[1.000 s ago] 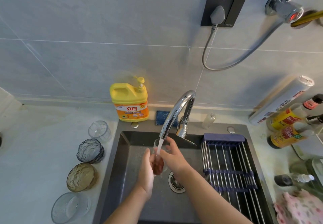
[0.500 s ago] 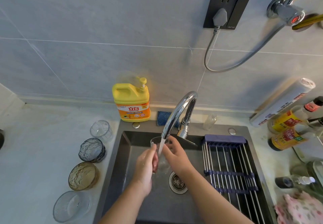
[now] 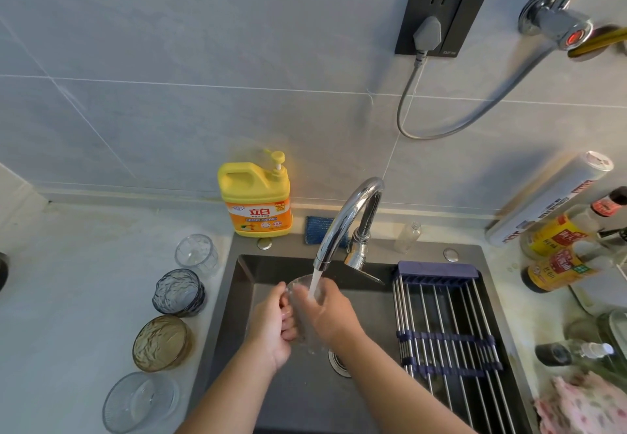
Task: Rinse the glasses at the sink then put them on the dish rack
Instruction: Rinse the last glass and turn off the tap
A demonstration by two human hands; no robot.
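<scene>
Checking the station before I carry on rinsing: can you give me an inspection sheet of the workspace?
Surface: pale counter with a dark sink; faucet running.
Job's things: held glass under the stream; four glasses in a row on the counter left of the sink; dish rack over the sink's right side, no glass on it.
Clutter: detergent bottle and sponge behind the sink; sauce bottles, roll, pink cloth at right.
Hands: left hand and right hand both grip the held glass.
Cables: grey cord loops down the wall from the plug.
Surroundings: tiled wall, outlet, wall valve.
</scene>
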